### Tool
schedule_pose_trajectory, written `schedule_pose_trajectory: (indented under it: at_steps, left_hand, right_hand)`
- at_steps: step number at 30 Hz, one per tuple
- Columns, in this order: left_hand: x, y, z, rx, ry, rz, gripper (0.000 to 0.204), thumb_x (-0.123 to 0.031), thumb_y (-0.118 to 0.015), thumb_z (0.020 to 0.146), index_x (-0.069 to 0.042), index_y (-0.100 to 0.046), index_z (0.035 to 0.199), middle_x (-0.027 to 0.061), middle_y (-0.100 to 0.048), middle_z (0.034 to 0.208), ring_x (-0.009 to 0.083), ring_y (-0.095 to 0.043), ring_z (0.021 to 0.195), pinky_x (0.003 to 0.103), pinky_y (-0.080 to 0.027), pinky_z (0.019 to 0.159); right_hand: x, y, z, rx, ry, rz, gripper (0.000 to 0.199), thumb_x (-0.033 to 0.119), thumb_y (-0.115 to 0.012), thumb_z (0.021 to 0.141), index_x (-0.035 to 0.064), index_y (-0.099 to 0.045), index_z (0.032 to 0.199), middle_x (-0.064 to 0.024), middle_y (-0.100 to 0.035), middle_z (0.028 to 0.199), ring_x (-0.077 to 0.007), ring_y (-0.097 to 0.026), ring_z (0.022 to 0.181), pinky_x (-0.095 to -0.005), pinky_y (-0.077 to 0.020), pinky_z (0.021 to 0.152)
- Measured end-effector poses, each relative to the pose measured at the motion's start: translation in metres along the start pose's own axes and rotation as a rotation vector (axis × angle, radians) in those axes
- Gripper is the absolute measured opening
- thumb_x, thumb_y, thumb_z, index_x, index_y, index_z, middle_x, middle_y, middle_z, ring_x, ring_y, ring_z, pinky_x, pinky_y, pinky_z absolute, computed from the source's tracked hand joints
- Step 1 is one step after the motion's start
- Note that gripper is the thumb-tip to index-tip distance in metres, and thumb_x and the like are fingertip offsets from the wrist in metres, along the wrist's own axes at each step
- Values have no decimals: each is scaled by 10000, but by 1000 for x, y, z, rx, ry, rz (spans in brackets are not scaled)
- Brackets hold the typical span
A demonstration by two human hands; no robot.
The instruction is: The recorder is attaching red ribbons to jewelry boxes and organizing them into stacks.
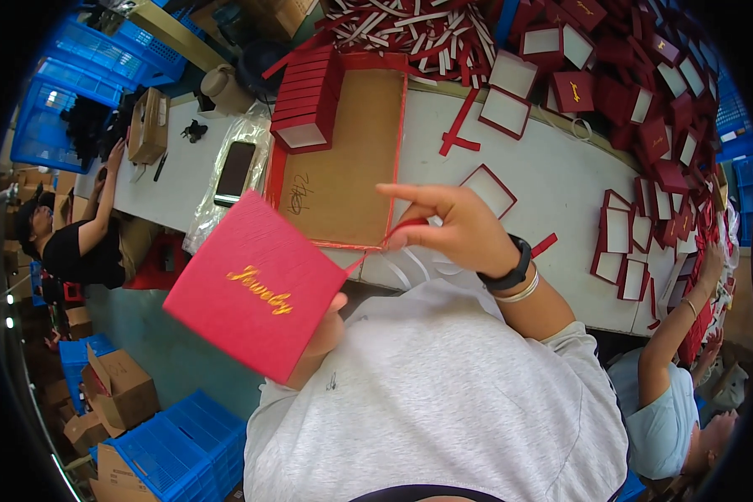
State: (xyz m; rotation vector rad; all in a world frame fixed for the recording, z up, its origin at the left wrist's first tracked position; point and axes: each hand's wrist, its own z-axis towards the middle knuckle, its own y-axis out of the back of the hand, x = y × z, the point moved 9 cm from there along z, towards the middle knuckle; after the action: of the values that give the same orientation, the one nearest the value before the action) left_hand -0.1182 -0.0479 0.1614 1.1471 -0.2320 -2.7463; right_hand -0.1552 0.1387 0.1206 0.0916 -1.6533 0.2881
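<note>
Close in front of me a square red gift box [255, 289] with gold script on its face is tilted. My left hand [330, 328] grips it from behind by its lower right side; most of the fingers are hidden. A thin red ribbon [356, 265] runs from the box's right corner to my right hand [456, 224]. There, thumb and curled fingers pinch the ribbon while the index finger points left. Behind both hands lies an open shallow carton [356, 142] with red edges, a row of red boxes [308, 96] stacked along its left side.
Open red box halves [489, 191] and ribbon strips lie on the white table [431, 180]. Many boxes [573, 92] pile up at the right, beside a co-worker [657, 410]. A phone [235, 171] rests on plastic at the left. Another person [84, 234] works there; blue crates [180, 448] stand below.
</note>
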Motion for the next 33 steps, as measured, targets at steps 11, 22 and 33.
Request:
schedule_pose_trajectory:
  at_steps: [11,22,33]
  left_hand:
    - [19,25,25,-337,164,-655,328,-198,-611,870,-76,-513,1159,25,-599,1054,154,-554,997,352,-439,909]
    - [58,-7,13,-349,662,-1202,292,-218,-440,961,-29,-491,1177,97,-579,1158,198,-560,1066,388,-452,925]
    - [55,-26,11,-343,791,-1437,288,-207,-442,958,3,-516,1142,138,-591,1140,215,-579,1058,358,-487,921]
  right_hand:
    - [4,62,4,-119,71,-259,133,119,-695,782,-6,-664,815,-21,-634,715,-75,-564,652,-207,-469,630]
    - [15,100,16,-267,103,-415,160,178,-689,793,23,-657,773,20,-575,655,-49,-452,585,-206,-358,520]
    - [-12,96,32,-234,73,-335,167,203,-688,793,42,-659,758,42,-563,645,-32,-384,537,-206,-308,465]
